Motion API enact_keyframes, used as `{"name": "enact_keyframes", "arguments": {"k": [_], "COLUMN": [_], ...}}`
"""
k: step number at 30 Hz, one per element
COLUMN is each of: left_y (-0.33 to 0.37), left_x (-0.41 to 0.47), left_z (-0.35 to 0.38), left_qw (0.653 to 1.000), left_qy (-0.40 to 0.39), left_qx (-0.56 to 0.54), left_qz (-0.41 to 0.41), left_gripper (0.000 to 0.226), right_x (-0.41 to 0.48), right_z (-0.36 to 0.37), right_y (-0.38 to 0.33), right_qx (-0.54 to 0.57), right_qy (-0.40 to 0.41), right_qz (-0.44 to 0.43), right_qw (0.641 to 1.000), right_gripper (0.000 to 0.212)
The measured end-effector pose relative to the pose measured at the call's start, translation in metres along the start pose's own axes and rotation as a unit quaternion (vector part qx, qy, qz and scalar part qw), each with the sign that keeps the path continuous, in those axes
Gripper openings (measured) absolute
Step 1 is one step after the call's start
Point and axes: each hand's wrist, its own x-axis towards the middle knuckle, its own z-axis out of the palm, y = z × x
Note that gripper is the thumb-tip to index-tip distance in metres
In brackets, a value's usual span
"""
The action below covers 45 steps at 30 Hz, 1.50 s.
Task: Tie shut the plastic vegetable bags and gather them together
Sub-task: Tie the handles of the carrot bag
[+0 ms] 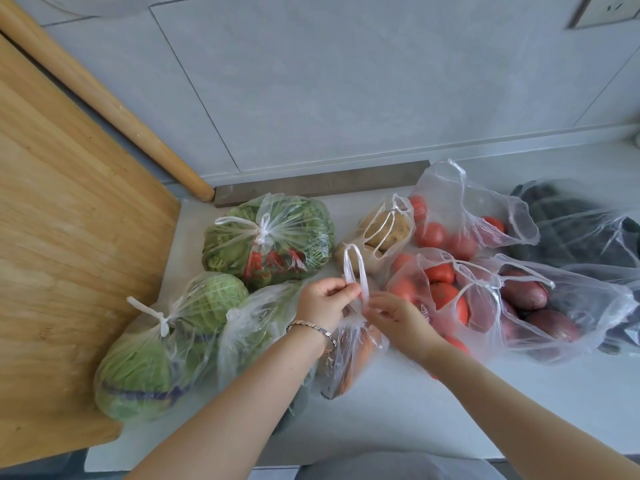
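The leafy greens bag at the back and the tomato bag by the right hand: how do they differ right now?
The leafy greens bag is knotted shut at the top; the tomato bag gapes open with loose handles. The greens bag holds green leaves and carries red print; the tomato bag shows red tomatoes. The greens bag sits left of the hands, the tomato bag to their right. Both are thin clear plastic resting on the counter, and neither is being held.

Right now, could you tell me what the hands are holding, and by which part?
Both hands, left and right, pinch the handle loops of the carrot bag.
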Motion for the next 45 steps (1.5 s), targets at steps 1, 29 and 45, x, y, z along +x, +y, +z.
{"name": "enact_keyframes", "arguments": {"k": [1,29,45], "left_y": [0.0,-0.02,-0.046], "left_x": [0.0,0.006,0.002], "left_z": [0.0,-0.008,-0.009], "left_qw": [1.0,0.901,0.929], "left_qy": [0.005,-0.117,-0.061], "left_qx": [-0.005,0.399,0.319], "left_qz": [-0.005,0.124,0.177], "left_gripper": [0.012,0.042,0.022], "right_x": [0.0,0.011,0.012], "right_z": [0.004,0.026,0.03], "right_y": [0.002,0.007,0.007], "right_qx": [-0.039,0.079,0.156], "right_qy": [-0.009,0.004,0.157], "right_qz": [-0.025,0.168,0.207], "right_qw": [0.999,0.983,0.953], "right_gripper": [0.028,0.033,0.015]}}
